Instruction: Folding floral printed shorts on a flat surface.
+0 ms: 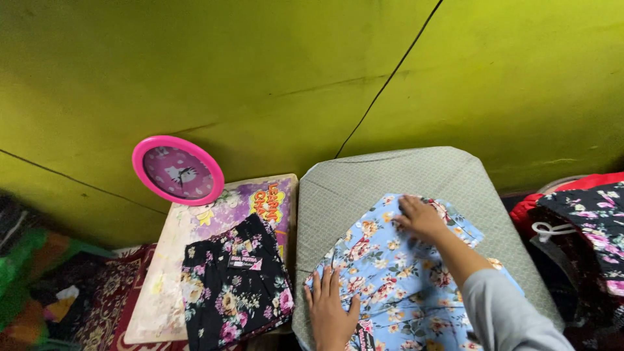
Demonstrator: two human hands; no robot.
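Blue floral garment (390,279) spread on grey ironing board (416,172), pressed flat by left hand (330,312) and right hand (421,218), fingers extended, nothing gripped, black floral garment (235,289) left of board

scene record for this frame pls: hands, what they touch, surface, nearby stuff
left hand: flat, palm down on blue floral garment
right hand: flat on the garment's far edge
surface: grey padded ironing board
beside board: folded black floral garment on a purple printed board
wall: yellow-green, pink round clock leaning on it
right edge: dark floral clothes pile
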